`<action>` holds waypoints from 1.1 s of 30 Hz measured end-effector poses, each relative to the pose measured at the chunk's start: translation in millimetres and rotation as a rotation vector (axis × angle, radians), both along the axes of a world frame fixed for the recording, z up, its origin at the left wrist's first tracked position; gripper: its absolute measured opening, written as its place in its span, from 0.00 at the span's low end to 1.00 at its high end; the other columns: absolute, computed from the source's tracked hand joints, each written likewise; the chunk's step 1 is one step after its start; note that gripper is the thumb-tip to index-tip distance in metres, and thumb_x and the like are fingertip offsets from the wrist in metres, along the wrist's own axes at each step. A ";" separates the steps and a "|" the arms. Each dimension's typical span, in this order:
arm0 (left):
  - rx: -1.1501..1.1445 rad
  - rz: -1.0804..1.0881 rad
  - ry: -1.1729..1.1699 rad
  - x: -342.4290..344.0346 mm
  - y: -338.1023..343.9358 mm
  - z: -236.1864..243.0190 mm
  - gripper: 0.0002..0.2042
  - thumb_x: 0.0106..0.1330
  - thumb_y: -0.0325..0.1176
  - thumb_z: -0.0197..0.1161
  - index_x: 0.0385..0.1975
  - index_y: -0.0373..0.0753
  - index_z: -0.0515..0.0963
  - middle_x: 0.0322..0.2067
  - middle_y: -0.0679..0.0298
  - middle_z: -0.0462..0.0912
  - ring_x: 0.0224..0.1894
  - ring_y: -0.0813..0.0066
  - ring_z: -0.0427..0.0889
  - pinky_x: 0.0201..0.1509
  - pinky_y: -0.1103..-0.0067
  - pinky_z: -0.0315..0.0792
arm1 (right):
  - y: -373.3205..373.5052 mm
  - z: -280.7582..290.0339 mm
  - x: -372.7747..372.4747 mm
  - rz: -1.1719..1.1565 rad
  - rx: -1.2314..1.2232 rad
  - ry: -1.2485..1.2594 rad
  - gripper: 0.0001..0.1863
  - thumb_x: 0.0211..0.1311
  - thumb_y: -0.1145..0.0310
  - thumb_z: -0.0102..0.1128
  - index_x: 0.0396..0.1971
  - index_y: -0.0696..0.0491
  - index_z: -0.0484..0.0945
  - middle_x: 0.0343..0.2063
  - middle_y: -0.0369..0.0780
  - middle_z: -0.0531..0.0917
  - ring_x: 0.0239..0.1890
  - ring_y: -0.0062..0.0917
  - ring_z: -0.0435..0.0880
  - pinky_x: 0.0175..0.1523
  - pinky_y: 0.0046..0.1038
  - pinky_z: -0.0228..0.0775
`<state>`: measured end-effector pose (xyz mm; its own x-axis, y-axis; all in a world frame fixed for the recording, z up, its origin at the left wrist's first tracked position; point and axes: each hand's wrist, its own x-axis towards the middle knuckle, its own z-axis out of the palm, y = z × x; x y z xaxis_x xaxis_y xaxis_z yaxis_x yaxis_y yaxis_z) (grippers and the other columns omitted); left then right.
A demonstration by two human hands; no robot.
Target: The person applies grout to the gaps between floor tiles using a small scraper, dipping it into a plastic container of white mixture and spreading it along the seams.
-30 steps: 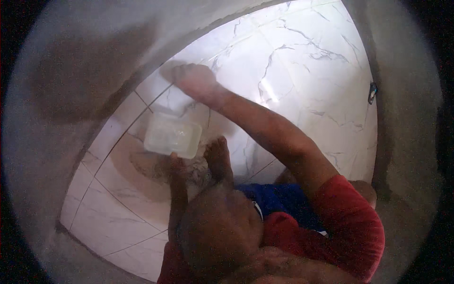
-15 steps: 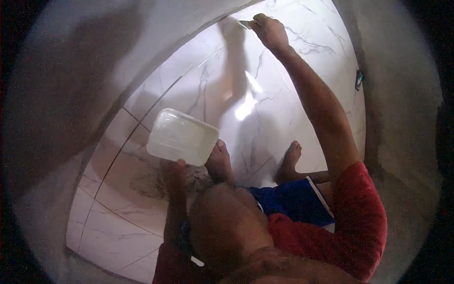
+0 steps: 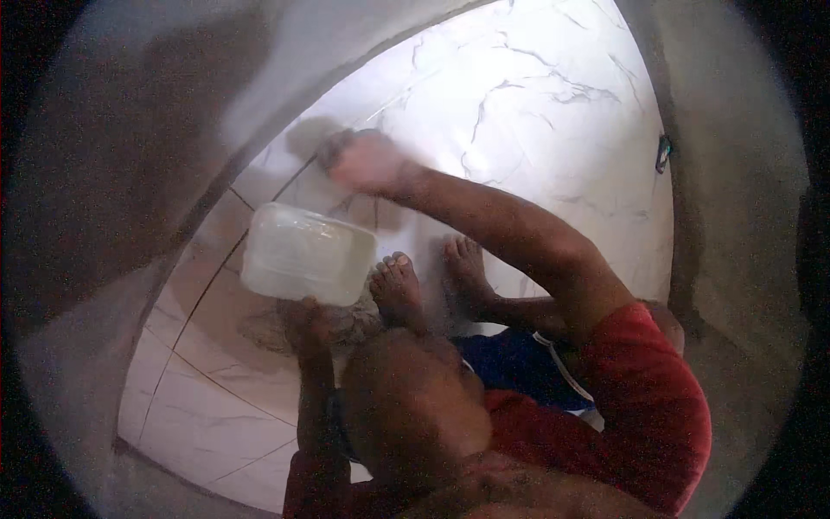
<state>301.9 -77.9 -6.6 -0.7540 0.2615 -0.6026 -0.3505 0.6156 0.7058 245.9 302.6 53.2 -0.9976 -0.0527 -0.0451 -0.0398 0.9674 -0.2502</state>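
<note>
My left hand (image 3: 307, 322) is closed on the near edge of a whitish, translucent plastic tub (image 3: 303, 255), a rectangle with rounded corners. The tub is held above the floor, left of my feet. Reaching across to the left, my right hand (image 3: 372, 163) is low over the marble-patterned tile floor (image 3: 553, 130), just beyond the tub. Motion smears its fingers, which look curled round something small and dark at their tips. What that is, I cannot make out.
My bare feet (image 3: 399, 285) stand on the tiles right of the tub. A crumpled greyish cloth-like heap (image 3: 268, 333) lies below my left hand. Grey walls (image 3: 735, 216) bound the floor on both sides. A small dark object (image 3: 663, 154) lies against the right wall.
My right hand has swept from the far end of the floor toward me and left; the small flat greenish piece seen in it is now blurred. The tub has shifted slightly left. My right foot moved left.
</note>
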 end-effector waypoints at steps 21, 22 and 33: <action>0.622 0.501 -0.116 -3.2 65.9 173.5 0.41 0.58 0.44 0.73 0.66 0.31 0.58 0.60 0.51 0.68 0.60 0.56 0.73 0.62 0.60 0.74 | 263.7 -11.6 84.5 -0.500 -0.112 0.056 0.17 0.63 0.55 0.62 0.38 0.55 0.79 0.30 0.49 0.84 0.34 0.46 0.84 0.41 0.42 0.76; 0.642 0.418 -0.073 -6.8 57.9 172.0 0.41 0.58 0.46 0.73 0.65 0.30 0.58 0.60 0.51 0.69 0.60 0.57 0.73 0.61 0.61 0.74 | 259.7 -9.1 79.8 -0.497 -0.069 0.064 0.17 0.63 0.55 0.62 0.35 0.56 0.78 0.29 0.49 0.84 0.34 0.48 0.84 0.41 0.44 0.76; 0.645 0.769 -0.192 -22.6 -31.7 100.6 0.33 0.61 0.42 0.67 0.64 0.35 0.64 0.63 0.54 0.69 0.63 0.51 0.69 0.68 0.56 0.66 | 214.5 7.2 54.0 -0.540 -0.051 -0.139 0.17 0.61 0.53 0.64 0.30 0.55 0.81 0.28 0.48 0.85 0.33 0.44 0.84 0.41 0.42 0.76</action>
